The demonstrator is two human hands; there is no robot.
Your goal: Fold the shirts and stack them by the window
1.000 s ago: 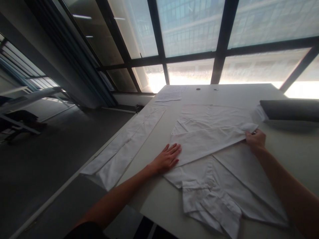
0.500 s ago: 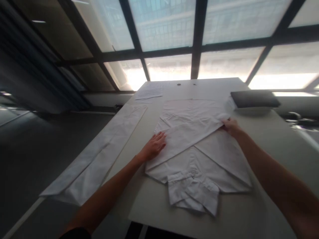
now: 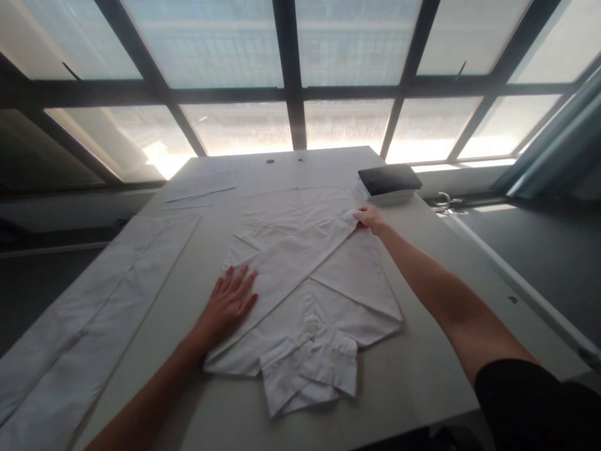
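Observation:
A white shirt (image 3: 300, 269) lies spread on a pale table (image 3: 422, 369), its collar towards me and one sleeve folded slantwise across the body. My left hand (image 3: 230, 300) lies flat and open on the shirt's left edge, at the lower end of the folded sleeve. My right hand (image 3: 370, 218) reaches to the shirt's far right side, its fingers pinched on the sleeve's cuff end.
A long strip of white cloth (image 3: 84, 313) lies along the table's left edge. Sheets of paper (image 3: 201, 185) sit at the far left. A dark flat item on a white stack (image 3: 389, 181) rests at the far right. Large windows (image 3: 291, 69) stand behind the table.
The view has swung to the right, so the shirt now sits mid-frame. Both hands stay on the folded sleeve at the same spots.

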